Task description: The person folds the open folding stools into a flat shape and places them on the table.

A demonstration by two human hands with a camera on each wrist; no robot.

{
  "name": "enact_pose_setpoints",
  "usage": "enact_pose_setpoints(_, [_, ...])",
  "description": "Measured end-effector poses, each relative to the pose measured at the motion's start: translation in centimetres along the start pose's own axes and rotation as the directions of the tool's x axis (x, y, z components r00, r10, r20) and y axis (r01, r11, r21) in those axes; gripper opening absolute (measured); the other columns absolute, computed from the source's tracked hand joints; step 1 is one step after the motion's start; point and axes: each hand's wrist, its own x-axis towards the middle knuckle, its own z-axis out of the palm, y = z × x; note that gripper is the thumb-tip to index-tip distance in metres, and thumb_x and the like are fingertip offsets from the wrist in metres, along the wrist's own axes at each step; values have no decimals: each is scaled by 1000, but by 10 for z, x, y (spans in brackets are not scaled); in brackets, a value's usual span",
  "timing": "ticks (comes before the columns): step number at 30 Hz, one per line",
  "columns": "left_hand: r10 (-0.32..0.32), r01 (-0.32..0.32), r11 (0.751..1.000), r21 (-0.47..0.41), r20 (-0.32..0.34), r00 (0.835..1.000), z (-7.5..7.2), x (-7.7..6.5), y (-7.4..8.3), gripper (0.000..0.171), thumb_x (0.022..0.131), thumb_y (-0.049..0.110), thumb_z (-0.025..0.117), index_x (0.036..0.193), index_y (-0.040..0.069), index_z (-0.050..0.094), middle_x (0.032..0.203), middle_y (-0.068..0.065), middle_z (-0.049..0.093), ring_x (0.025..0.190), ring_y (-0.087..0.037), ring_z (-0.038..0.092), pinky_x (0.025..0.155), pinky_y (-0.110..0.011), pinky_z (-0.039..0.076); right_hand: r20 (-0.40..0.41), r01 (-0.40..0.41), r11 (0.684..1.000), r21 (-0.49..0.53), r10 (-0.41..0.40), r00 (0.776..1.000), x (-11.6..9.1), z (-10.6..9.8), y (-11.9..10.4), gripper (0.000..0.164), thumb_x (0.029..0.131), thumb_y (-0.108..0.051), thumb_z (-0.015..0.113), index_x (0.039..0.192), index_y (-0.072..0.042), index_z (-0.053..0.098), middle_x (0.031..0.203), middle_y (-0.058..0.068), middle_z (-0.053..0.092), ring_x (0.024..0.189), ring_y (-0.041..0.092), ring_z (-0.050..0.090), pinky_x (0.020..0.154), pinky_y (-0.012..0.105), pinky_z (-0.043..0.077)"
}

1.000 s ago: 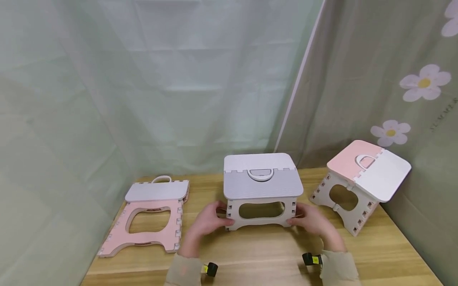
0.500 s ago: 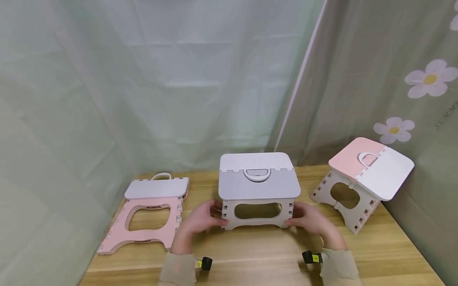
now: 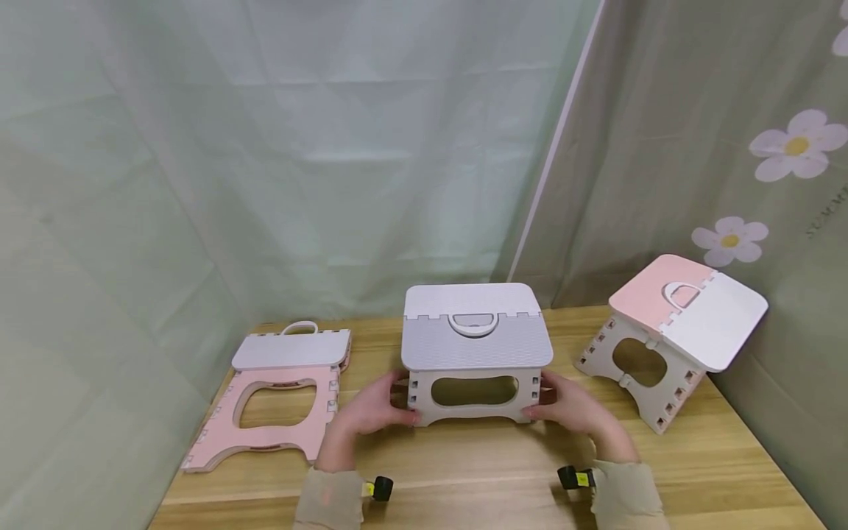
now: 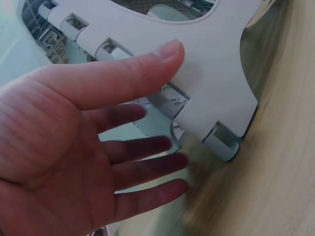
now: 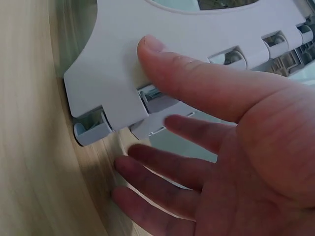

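A folding step stool (image 3: 477,342) stands unfolded on the table, with a grey and white top, a white carry handle and white legs. My left hand (image 3: 371,405) is at its left side. In the left wrist view, the thumb (image 4: 162,59) lies against the front leg panel, while the other fingers extend nearly straight beside the leg. On the opposite side is my right hand (image 3: 573,401). Its thumb (image 5: 162,59) touches the front panel in the right wrist view, and the other fingers stretch loosely alongside the leg. Neither hand curls round it.
A folded pink and white stool (image 3: 285,405) lies flat at the left of the wooden table (image 3: 464,478). At the right, another unfolded stool (image 3: 689,313) with a pink and white top stands turned at an angle. Curtains (image 3: 371,184) hang behind.
The grey and white stool has shifted slightly left in the view, with both hands staying at its sides. The head view has also moved a little. The other two stools stay put.
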Motion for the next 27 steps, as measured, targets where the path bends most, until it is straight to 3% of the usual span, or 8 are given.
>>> enact_pose_setpoints(3, [14,-15,1000,-13,-27,1000,1,2,-1,103,80,16,96,160,-3,35,154,-21,52,138,-42,53,111,-58,44,-8,17,999,35,-16,1000,2,1,1,87,85,-19,93,154,1,43,142,20,62,129,39,61,107,55,47])
enact_pose_setpoints(9, [69,-72,997,-28,-84,994,3,7,-3,131,79,21,98,172,8,6,176,-18,19,154,-47,31,122,-62,27,10,36,992,122,-38,999,5,3,0,105,83,-10,94,163,-4,27,147,26,53,123,39,62,100,47,51])
enact_pose_setpoints(13, [97,-101,994,-38,-88,991,4,9,-5,137,78,20,98,172,13,-1,178,-14,9,159,-42,19,125,-62,17,12,15,994,111,-16,1000,4,3,-1,107,83,-13,94,165,-6,26,147,25,54,124,38,63,100,46,51])
enact_pose_setpoints(19, [93,-95,995,-14,-102,990,6,11,-7,143,75,23,100,172,11,-4,178,-15,5,161,-38,12,126,-59,12,-4,-13,998,55,13,1000,3,3,-1,101,83,-16,95,161,-3,33,142,23,60,125,39,63,103,53,49])
enact_pose_setpoints(22, [88,-89,996,-1,-113,990,8,12,-7,144,73,23,101,171,8,-4,178,-18,8,160,-38,15,127,-58,14,-13,-17,999,33,18,1000,3,3,-2,94,82,-17,95,157,-2,40,139,20,63,125,39,63,103,54,49])
enact_pose_setpoints(25, [68,-69,998,-11,-105,992,11,12,-7,127,76,23,100,169,0,16,170,-22,32,152,-39,34,124,-59,24,-15,1,1000,-8,-1,1000,5,4,-2,82,83,-20,95,149,-1,50,134,16,67,122,35,64,102,53,49])
enact_pose_setpoints(27, [49,-49,999,-7,-86,995,12,11,-5,109,78,24,98,161,-3,34,156,-20,52,140,-36,50,119,-57,35,-5,16,999,-36,-17,1000,6,5,-1,72,84,-21,94,142,0,57,129,14,70,118,32,65,100,51,50])
